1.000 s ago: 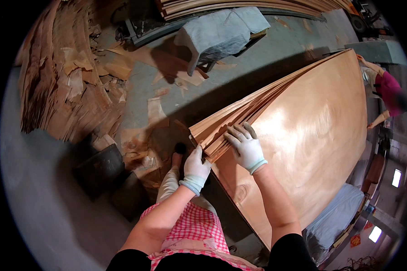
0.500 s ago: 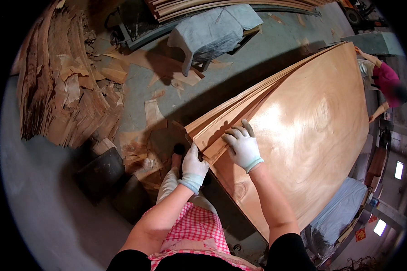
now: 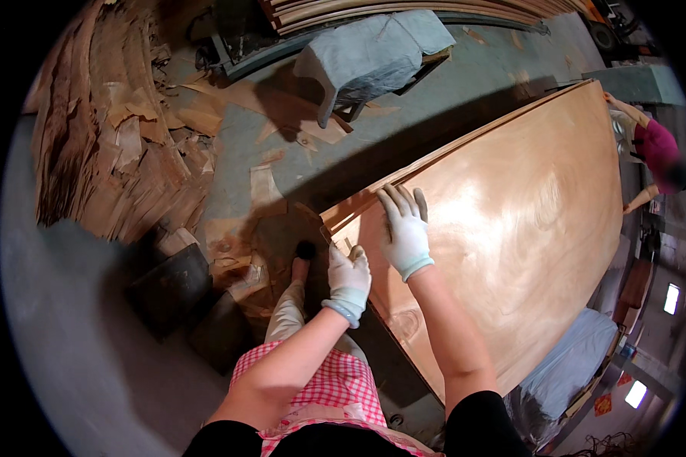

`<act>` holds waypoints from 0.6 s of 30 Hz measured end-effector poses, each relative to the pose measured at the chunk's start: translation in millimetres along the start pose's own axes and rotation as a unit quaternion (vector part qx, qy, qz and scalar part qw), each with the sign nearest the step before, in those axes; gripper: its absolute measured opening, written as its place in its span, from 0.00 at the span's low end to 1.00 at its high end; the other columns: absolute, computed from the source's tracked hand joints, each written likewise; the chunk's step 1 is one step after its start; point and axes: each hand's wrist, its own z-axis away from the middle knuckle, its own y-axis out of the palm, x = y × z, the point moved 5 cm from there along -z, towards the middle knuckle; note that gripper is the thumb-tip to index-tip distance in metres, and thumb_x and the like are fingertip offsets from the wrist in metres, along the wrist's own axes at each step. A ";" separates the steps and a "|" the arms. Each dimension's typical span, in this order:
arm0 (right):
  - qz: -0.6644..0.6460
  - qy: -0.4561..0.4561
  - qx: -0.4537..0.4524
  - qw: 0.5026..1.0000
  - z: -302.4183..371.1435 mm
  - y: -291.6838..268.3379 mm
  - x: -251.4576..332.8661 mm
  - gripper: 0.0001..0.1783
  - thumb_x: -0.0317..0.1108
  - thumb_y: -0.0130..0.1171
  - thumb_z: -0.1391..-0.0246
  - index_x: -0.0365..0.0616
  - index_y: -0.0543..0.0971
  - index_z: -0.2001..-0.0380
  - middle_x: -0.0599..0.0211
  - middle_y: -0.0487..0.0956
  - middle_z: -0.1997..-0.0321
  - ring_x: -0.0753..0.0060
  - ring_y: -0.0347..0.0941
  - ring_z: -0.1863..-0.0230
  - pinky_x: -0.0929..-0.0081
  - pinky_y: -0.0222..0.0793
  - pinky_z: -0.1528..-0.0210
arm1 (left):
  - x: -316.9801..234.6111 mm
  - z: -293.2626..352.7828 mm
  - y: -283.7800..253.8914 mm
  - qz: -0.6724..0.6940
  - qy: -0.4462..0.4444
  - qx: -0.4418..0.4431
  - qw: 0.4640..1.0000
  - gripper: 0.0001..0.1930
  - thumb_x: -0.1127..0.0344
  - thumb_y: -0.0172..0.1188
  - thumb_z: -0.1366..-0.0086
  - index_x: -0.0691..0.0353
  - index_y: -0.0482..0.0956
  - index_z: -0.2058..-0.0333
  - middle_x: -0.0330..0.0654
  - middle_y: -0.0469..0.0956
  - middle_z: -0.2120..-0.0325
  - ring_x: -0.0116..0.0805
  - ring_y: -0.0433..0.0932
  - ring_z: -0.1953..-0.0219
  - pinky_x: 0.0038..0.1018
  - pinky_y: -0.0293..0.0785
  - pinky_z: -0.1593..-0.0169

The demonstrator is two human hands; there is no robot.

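The left hand (image 3: 348, 278), in a pale work glove, sits just below the centre of the frame with its fingers curled over the near corner of a stack of thin wood sheets (image 3: 511, 228), gripping the edge there. The right hand (image 3: 404, 228), gloved the same way, lies open and flat on the top sheet just beside it, a little higher in the frame, fingers spread toward the stack's upper-left edge.

The stack fills the right half of the frame, running from the centre up to the upper right; its layered edges show along the upper-left side. At its far end, at the right rim, another person (image 3: 655, 156) in a dark pink top stands at the sheets.

Below the hands are the wearer's checked apron (image 3: 312, 388) and one foot (image 3: 303, 259) on the grey floor (image 3: 434, 99). A heap of broken wood scraps (image 3: 122, 152) fills the upper left. Near the top centre stands a bench draped in grey cloth (image 3: 373, 53), and more sheets (image 3: 404, 9) are piled along the top edge.
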 end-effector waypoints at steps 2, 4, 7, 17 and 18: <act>-0.008 0.025 -0.025 0.999 10.0 1.1 -4.3 0.30 0.22 0.49 0.53 0.46 0.69 0.42 0.59 0.69 0.38 0.54 0.60 0.34 0.53 0.42 0.28 | -9.0 -5.1 9.8 -0.074 0.051 -0.073 0.993 0.26 0.69 0.56 0.37 0.69 0.59 0.43 0.60 0.73 0.51 0.55 0.76 0.53 0.39 0.72 0.48; -0.016 0.040 -0.036 0.998 18.3 1.6 -9.5 0.29 0.22 0.48 0.52 0.46 0.70 0.43 0.59 0.70 0.38 0.54 0.60 0.34 0.52 0.43 0.28 | -8.5 -11.9 19.3 -0.144 0.058 -0.152 0.976 0.24 0.70 0.56 0.37 0.70 0.61 0.45 0.60 0.73 0.52 0.56 0.76 0.53 0.39 0.71 0.47; -0.019 0.033 -0.010 0.999 26.2 6.8 -15.5 0.30 0.23 0.50 0.52 0.46 0.68 0.42 0.59 0.69 0.38 0.53 0.61 0.35 0.51 0.43 0.28 | -1.3 -10.5 15.8 -0.009 0.033 -0.099 0.994 0.23 0.70 0.56 0.37 0.70 0.61 0.46 0.60 0.73 0.52 0.57 0.76 0.53 0.39 0.71 0.48; 0.082 -0.059 0.181 0.978 -30.6 14.5 -2.1 0.17 0.26 0.52 0.54 0.50 0.81 0.60 0.62 0.78 0.54 0.58 0.69 0.43 0.57 0.44 0.27 | -15.5 2.6 -15.1 -0.078 0.159 0.005 0.984 0.13 0.69 0.66 0.45 0.66 0.75 0.63 0.46 0.76 0.73 0.39 0.77 0.71 0.29 0.73 0.61; 0.098 -0.045 0.244 0.964 -33.4 17.6 0.3 0.14 0.27 0.53 0.53 0.50 0.82 0.63 0.63 0.79 0.57 0.59 0.70 0.46 0.58 0.43 0.27 | -11.6 1.4 -16.4 -0.036 0.141 -0.007 0.989 0.13 0.68 0.66 0.45 0.66 0.75 0.63 0.47 0.77 0.72 0.43 0.77 0.69 0.32 0.73 0.61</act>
